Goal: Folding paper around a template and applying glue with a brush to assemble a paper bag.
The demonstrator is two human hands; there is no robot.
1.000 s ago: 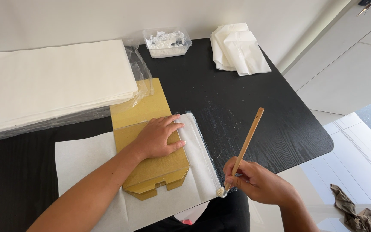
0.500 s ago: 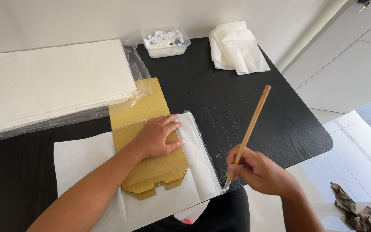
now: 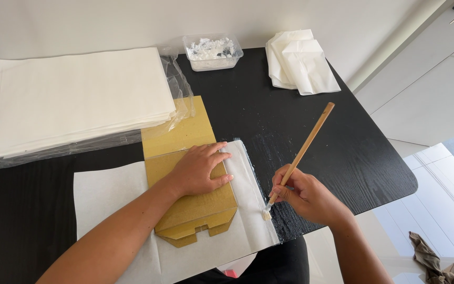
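The left hand (image 3: 199, 169) lies flat, fingers spread, on the brown cardboard template (image 3: 193, 179), and it presses this template on the white paper sheet (image 3: 109, 194) on the black desk (image 3: 290, 105). Its place is the same as one second ago. The change is on the right side. The right hand (image 3: 303, 195) pinches the wooden brush (image 3: 299, 155) low on the handle, and it has moved a little toward the person along the right edge of the sheet. The bristle tip now touches the paper border near the front corner, and the handle leans more to the far right than before. The desk beside this edge looks wet and shiny. I judge that the paste stroke along this border comes near its end. The tub of white paste (image 3: 212, 51) stands at the far edge, well apart from the brush. The big stack of white sheets (image 3: 80, 97) and the folded white papers (image 3: 300, 60) have not moved.
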